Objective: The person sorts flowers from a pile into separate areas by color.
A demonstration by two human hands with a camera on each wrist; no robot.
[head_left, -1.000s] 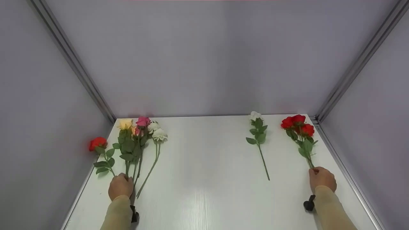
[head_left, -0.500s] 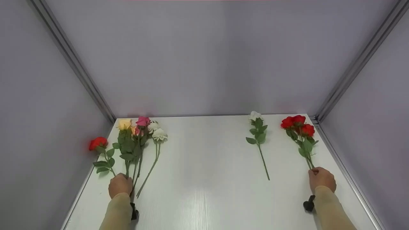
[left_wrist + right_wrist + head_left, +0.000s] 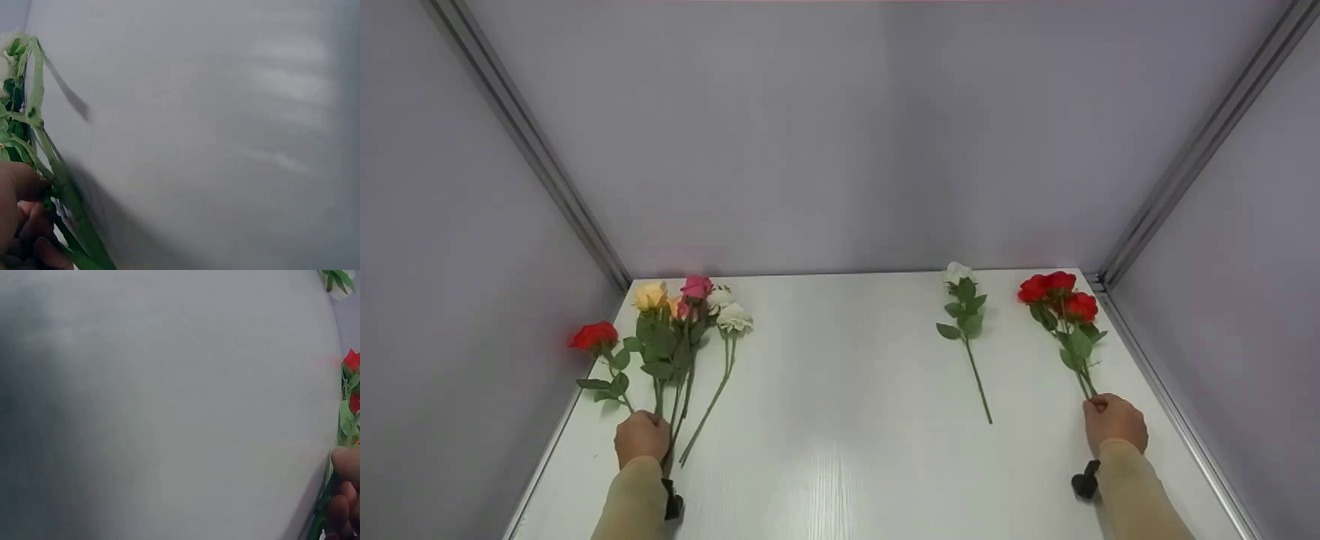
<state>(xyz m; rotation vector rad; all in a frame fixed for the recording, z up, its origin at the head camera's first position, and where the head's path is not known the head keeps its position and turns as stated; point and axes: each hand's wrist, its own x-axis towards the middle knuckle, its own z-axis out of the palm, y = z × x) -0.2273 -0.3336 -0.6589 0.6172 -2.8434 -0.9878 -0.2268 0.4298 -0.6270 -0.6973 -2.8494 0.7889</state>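
The head view showed a red rose [image 3: 595, 337] at the left of the table [image 3: 847, 390], its bloom reaching over the left edge and its stem running down into the left hand [image 3: 643, 439]. That hand was curled, thumb and fingers pinching the stem; the left wrist view put thicker green stems just beside the fingers, and whether any of them was also grasped could not be told. On the right, three red roses [image 3: 1081, 307] lay with their blooms near the far right corner, stems gathered in the right hand [image 3: 1115, 424], whose thumb and fingers gripped them low down.

Just right of the left-hand rose was a cluster, blooms toward the far edge: a yellow rose [image 3: 651, 295], a pink rose [image 3: 697, 286] with smaller orange and pink blooms between, and two white flowers [image 3: 734, 318] on its right side, one stem slanting nearer and leftward. Well apart from these, to the left of the three red roses, a white rose [image 3: 971, 324] lay alone, bloom at the far edge and stem pointing near.

Tan sleeves [image 3: 1140, 487] covered both forearms, with a black device [image 3: 1085, 481] at each wrist. Grey walls [image 3: 780, 135] stood behind and on both sides, metal posts [image 3: 536, 150] at the far corners.
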